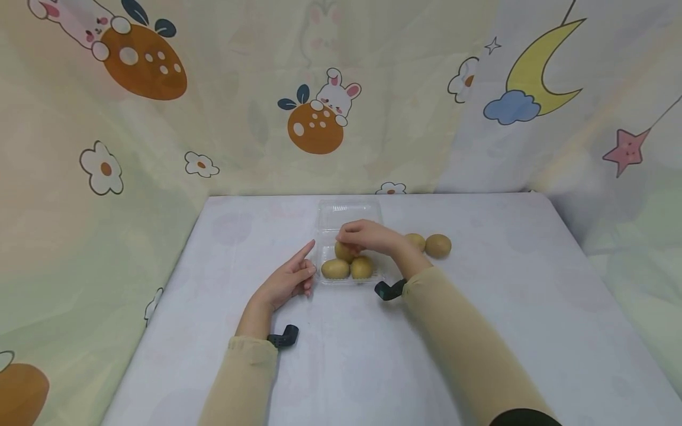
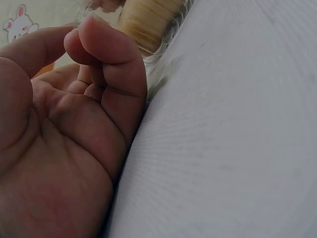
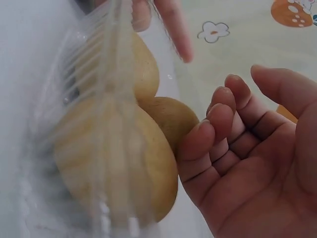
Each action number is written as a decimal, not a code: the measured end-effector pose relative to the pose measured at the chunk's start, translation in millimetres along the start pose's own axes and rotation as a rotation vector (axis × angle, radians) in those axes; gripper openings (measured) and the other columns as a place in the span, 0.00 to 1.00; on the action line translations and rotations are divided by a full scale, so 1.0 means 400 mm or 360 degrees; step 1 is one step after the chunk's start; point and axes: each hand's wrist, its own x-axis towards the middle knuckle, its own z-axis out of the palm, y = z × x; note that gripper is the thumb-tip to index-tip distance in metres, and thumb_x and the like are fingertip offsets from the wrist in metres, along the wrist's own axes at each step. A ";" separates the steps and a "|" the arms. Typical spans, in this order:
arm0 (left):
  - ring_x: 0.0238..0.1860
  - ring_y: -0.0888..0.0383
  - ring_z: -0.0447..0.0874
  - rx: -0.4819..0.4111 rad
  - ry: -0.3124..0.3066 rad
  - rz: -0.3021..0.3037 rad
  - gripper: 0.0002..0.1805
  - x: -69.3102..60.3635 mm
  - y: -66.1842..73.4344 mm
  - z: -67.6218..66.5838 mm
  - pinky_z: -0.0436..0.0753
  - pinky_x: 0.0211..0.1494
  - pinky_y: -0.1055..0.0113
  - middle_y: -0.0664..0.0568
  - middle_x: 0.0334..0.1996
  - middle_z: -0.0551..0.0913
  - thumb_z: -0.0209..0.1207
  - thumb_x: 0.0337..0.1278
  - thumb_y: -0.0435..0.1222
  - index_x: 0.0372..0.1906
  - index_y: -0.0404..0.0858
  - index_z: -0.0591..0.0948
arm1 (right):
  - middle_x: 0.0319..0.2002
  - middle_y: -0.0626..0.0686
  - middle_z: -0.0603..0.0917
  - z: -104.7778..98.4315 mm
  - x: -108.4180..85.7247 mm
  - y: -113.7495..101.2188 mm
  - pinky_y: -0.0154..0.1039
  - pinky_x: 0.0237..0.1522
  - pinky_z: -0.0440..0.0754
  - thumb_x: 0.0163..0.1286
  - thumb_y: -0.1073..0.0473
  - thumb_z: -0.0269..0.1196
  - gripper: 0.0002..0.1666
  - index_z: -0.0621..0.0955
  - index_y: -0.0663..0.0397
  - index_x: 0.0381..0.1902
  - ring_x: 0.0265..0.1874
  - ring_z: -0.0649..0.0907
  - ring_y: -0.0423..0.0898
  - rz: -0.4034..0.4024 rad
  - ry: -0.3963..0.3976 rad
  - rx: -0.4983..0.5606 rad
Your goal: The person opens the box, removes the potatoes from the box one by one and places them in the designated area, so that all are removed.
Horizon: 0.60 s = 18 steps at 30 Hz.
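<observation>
A clear plastic clamshell box [image 1: 348,214] lies on the table with its lid folded back. Two yellow-brown kiwis, one front left [image 1: 335,269] and one front right [image 1: 362,268], sit in it, with a third kiwi [image 1: 343,252] behind them. My right hand [image 1: 370,236] is over that third kiwi and partly hides it. In the right wrist view, its fingertips [image 3: 198,141] touch this kiwi and the thumb stands apart. My left hand [image 1: 288,280] is beside the box's left edge, holding nothing, index finger extended and the other fingers loosely bent.
Two more kiwis lie on the white table to the right of the box: one [image 1: 438,246] in full view, the other [image 1: 415,241] partly behind my right wrist. A printed cloth [image 1: 240,118] hangs behind the table's far edge.
</observation>
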 end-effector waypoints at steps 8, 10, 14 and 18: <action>0.29 0.56 0.70 -0.0016 -0.0020 0.0018 0.38 0.003 -0.003 -0.001 0.80 0.34 0.63 0.50 0.33 0.69 0.55 0.71 0.38 0.77 0.66 0.53 | 0.31 0.52 0.79 0.001 0.010 0.005 0.42 0.45 0.80 0.76 0.47 0.53 0.17 0.81 0.52 0.39 0.35 0.78 0.49 0.0038 0.0003 0.0083; 0.29 0.56 0.70 -0.0015 -0.0023 0.0018 0.38 0.003 -0.003 -0.001 0.80 0.34 0.63 0.51 0.33 0.69 0.55 0.71 0.38 0.77 0.65 0.53 | 0.33 0.51 0.79 -0.007 0.004 0.006 0.41 0.46 0.81 0.76 0.47 0.53 0.16 0.81 0.51 0.40 0.36 0.79 0.49 0.0062 0.0022 0.0081; 0.29 0.57 0.70 -0.0015 -0.0018 0.0013 0.38 0.004 -0.004 -0.002 0.81 0.35 0.62 0.51 0.33 0.70 0.55 0.71 0.38 0.77 0.66 0.54 | 0.33 0.53 0.79 -0.028 -0.006 0.006 0.41 0.42 0.82 0.75 0.49 0.54 0.15 0.82 0.51 0.42 0.35 0.79 0.47 0.0112 0.0038 0.0086; 0.29 0.57 0.70 -0.0015 -0.0014 0.0014 0.38 0.004 -0.004 -0.003 0.81 0.34 0.63 0.51 0.33 0.70 0.55 0.71 0.38 0.77 0.66 0.54 | 0.36 0.55 0.81 -0.044 -0.012 -0.001 0.41 0.35 0.82 0.74 0.51 0.57 0.13 0.82 0.51 0.45 0.29 0.79 0.47 0.0184 0.0012 0.0042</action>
